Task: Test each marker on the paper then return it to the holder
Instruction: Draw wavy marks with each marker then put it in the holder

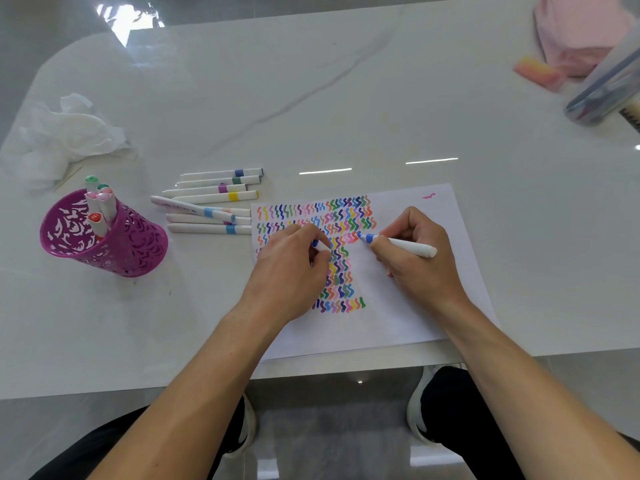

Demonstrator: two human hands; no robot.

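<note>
Two hands on the paper (415, 306): right hand (419, 265) grips a blue marker (405, 245), testing it; left hand (287, 271) fingers (304, 233) pinch its apparent cap (317, 244). Next, likely: recap, then reach the holder (131, 244).

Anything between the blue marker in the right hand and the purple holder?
In a straight line, yes: the left hand and the loose white markers lie between the blue-tipped white marker and the purple perforated holder. Lifted over, probably clear.
</note>
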